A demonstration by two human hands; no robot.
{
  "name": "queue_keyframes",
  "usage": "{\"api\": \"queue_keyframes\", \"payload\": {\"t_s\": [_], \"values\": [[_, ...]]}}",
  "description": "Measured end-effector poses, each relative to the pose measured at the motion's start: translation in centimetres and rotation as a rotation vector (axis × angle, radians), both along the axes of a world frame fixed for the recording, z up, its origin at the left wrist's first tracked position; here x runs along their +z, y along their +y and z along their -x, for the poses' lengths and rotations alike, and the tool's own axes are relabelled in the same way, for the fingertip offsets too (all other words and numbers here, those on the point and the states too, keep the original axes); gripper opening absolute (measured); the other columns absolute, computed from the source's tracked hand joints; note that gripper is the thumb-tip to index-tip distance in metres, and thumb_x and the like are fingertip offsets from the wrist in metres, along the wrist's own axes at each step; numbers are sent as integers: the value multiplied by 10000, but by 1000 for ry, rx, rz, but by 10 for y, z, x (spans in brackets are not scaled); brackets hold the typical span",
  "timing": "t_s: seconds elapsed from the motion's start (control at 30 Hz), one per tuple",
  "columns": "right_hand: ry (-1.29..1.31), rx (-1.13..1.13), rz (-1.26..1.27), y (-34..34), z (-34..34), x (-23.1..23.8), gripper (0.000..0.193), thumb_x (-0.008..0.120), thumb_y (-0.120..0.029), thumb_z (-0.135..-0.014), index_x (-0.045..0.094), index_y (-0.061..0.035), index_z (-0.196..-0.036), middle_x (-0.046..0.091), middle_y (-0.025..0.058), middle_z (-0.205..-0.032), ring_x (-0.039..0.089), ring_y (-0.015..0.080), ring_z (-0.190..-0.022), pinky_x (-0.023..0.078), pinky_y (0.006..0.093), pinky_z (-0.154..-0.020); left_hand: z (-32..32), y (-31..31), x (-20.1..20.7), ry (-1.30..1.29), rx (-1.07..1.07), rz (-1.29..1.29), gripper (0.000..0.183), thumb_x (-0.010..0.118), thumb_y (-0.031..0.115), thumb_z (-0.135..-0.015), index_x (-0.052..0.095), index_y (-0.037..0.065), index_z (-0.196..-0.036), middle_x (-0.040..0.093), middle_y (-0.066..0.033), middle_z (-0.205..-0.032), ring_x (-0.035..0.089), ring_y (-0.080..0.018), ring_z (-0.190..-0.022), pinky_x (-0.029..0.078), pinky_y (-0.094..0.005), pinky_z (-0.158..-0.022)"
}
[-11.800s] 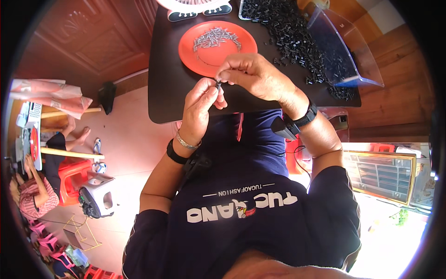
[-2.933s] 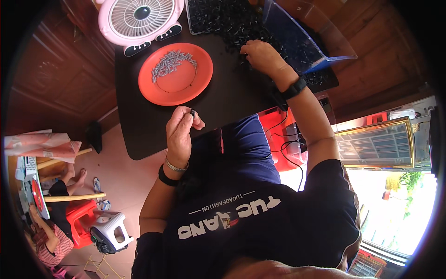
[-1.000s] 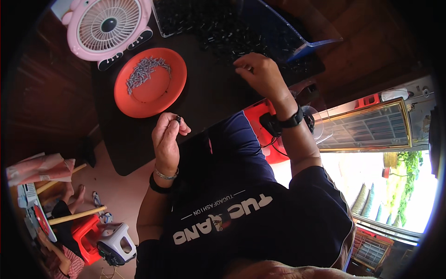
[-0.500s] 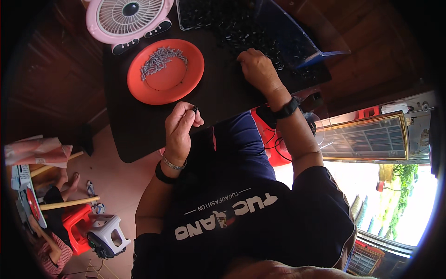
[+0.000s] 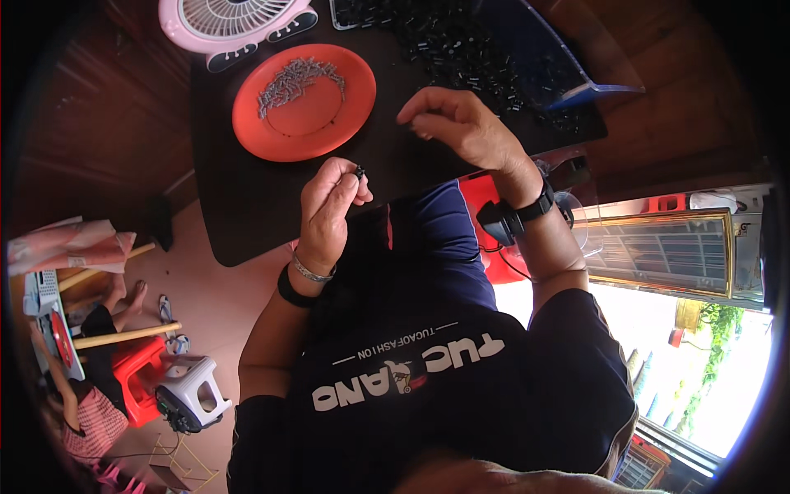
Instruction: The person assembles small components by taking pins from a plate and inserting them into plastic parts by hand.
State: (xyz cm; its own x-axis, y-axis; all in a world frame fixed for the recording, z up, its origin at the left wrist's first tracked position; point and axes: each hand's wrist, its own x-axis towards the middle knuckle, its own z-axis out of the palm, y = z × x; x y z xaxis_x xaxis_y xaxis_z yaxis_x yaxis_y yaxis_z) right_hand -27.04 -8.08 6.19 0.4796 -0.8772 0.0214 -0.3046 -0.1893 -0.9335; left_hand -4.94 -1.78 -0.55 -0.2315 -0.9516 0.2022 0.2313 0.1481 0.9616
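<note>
My left hand [image 5: 327, 210] is raised over the near edge of the black table [image 5: 239, 218], with a small black part [image 5: 360, 173] pinched between thumb and fingertips. My right hand [image 5: 461, 128], with a black watch on its wrist, hovers over the table just in front of a heap of small black parts [image 5: 461, 45]. Its fingers are drawn together at the tips, and I cannot see whether anything is between them. An orange plate [image 5: 251, 136] lies left of the right hand and carries a small pile of silver metal pieces [image 5: 296, 78].
A pink table fan [image 5: 234, 16] stands behind the plate. A blue tray [image 5: 580, 70] holds part of the black heap at the back right. A red stool [image 5: 485, 198] is under the table. A white stool [image 5: 193, 399] and a seated person [image 5: 82, 412] are at the lower left.
My right hand has come off the black heap and drawn back toward my left hand, fingers pinched. The left hand still holds its black part, now a little higher.
</note>
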Motion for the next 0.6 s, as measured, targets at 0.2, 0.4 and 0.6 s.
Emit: {"api": "queue_keyframes", "payload": {"t_s": [0.2,0.4,0.6], "values": [[-87,258,-149,13,-32,7,158,537,-79,-908,623,12,-1003,618,4,-865,543,60,-789,440,207,-755,1,0,0,10,-21,38,227,458,196,-963,528,-11,-902,543,-35,-755,519,-93,-689,428,-230,-664],[-38,289,-170,11,-40,11,145,536,-48,-907,619,21,-1004,627,26,-865,568,77,-834,450,226,-776,-4,0,-2,27,-51,32,230,458,194,-960,520,-14,-885,537,-38,-749,516,-103,-685,429,-235,-663],[42,311,0,11,-44,18,123,525,-9,-904,622,8,-977,635,40,-865,587,95,-839,462,253,-784,-9,-3,1,146,-138,-73,230,438,191,-955,508,-20,-894,530,-49,-735,522,-129,-678,428,-248,-658]]}}
